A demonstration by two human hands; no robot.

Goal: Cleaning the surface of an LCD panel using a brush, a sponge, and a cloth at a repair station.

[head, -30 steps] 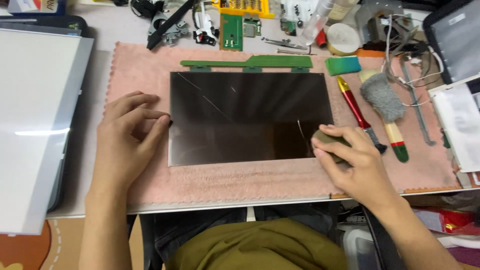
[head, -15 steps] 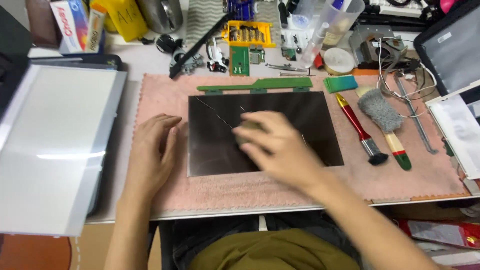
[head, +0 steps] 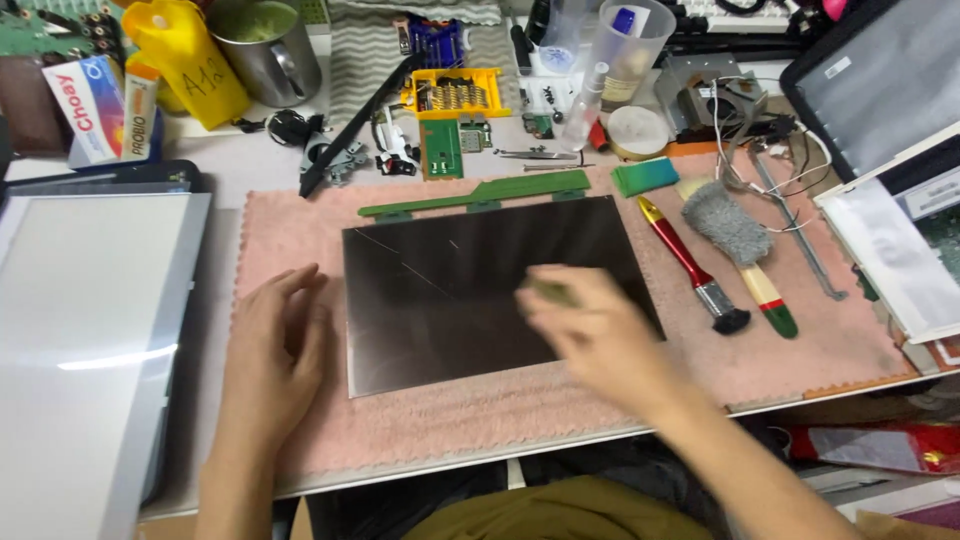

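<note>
I look down on a cluttered workbench with a pink mat (head: 300, 230) spread across it. A dark, glossy rectangular panel (head: 450, 300) lies flat in the middle of the mat, with faint scratches showing on its upper left part. My left hand (head: 275, 355) rests flat on the mat at the panel's left edge, fingers loosely together, steadying it. My right hand (head: 600, 340) is over the panel's right half and blurred with motion; its fingertips seem to pinch a small greenish pad (head: 550, 292) against the surface, though the blur keeps me from being sure of the grip. I judge this to be the wiping stage, with the pad working across the panel face. The next stroke calls for light, even pressure and the left hand holding the panel firm. A red-handled brush (head: 690, 265) and a grey fluffy brush (head: 735, 240) lie just right of the panel, and a green strip (head: 480, 192) lies along its top edge.
</note>
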